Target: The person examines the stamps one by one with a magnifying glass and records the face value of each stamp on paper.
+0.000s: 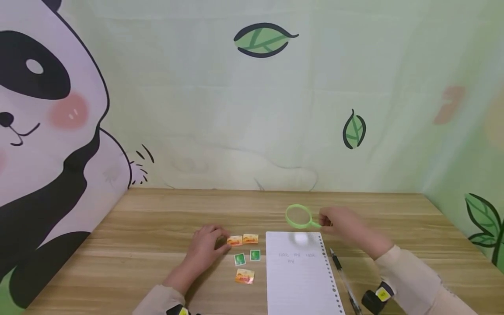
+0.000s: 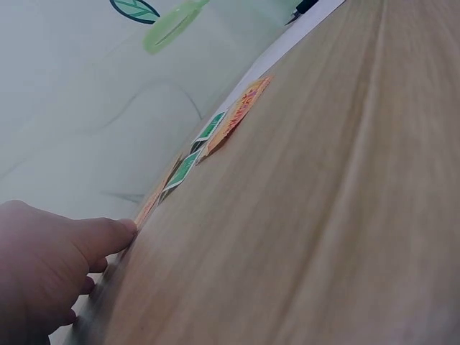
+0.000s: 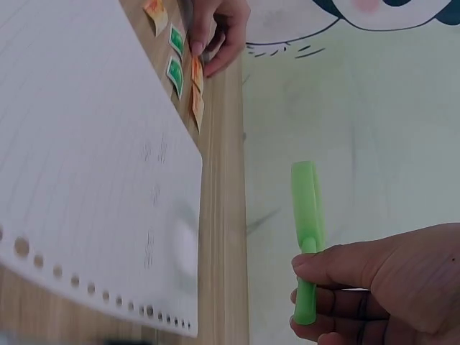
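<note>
My right hand [image 1: 346,225] holds a light green magnifying glass [image 1: 298,216] by its short handle, raised above the far end of a lined sheet of paper [image 1: 301,288]. In the right wrist view, thumb and fingers close round the handle [image 3: 305,291]. My left hand [image 1: 204,249] rests on the table, its fingertips at the left edge of an orange stamp [image 1: 235,240]. Beside that lies another orange stamp [image 1: 250,238]. Nearer me are two green stamps [image 1: 239,259] and a third orange stamp [image 1: 245,276].
A bright spot and faint handwriting [image 1: 297,256] show on the sheet, which has punched holes down its right side. A black pen [image 1: 344,278] lies to its right. Behind the wooden table [image 1: 157,210] hangs a backdrop with a panda [image 1: 47,109] and leaves.
</note>
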Tool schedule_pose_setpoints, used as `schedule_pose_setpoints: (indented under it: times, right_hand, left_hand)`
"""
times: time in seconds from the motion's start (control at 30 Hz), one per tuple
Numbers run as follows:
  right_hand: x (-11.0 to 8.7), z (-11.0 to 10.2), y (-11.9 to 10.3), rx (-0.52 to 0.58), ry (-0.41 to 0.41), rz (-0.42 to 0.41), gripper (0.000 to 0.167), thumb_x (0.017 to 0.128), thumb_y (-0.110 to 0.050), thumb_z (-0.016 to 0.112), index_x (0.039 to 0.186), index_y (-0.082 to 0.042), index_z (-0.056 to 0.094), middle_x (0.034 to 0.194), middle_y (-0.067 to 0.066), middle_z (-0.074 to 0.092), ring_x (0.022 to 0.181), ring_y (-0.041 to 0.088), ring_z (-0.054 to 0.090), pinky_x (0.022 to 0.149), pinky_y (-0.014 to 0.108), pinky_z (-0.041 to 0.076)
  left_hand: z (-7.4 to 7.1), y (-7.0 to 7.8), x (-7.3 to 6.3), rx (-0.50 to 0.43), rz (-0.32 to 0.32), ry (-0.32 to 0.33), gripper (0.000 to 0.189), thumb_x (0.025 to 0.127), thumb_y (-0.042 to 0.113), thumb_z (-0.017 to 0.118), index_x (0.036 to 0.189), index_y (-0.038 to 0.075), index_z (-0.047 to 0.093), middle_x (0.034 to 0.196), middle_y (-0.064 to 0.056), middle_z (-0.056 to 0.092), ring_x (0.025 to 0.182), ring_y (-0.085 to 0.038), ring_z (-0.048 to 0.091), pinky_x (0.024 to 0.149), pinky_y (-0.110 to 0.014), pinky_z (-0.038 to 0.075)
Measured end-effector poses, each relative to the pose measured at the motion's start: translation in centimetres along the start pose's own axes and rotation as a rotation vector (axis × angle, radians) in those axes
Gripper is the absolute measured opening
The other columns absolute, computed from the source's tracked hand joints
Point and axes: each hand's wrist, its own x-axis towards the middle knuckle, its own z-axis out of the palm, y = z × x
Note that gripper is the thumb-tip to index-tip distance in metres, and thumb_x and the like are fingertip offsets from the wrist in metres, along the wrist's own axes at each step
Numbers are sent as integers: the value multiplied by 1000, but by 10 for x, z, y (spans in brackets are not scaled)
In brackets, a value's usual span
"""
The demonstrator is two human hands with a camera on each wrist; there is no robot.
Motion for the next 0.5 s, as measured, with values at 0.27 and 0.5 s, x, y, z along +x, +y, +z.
schedule_pose_setpoints:
  times: [0.27, 0.5]
  right_hand:
    - [16, 20, -26, 83, 37, -79, 14, 85, -8, 68, 77, -11, 58, 68, -4, 56, 62, 8, 46, 56, 19, 40]
    - [28, 40, -51, 42, 66, -110, 15, 85, -10, 70, 76, -13, 59, 70, -6, 56, 64, 7, 46, 57, 19, 41]
  left_hand:
    - [1, -2, -1, 2, 22, 14, 20, 81, 23, 75, 97, 14, 69, 113, -8, 64, 112, -30, 57, 101, -50, 42]
    - [1, -3, -1, 3, 22, 12, 20, 81, 23, 75, 98, 14, 69, 113, -7, 64, 112, -29, 57, 101, -49, 42]
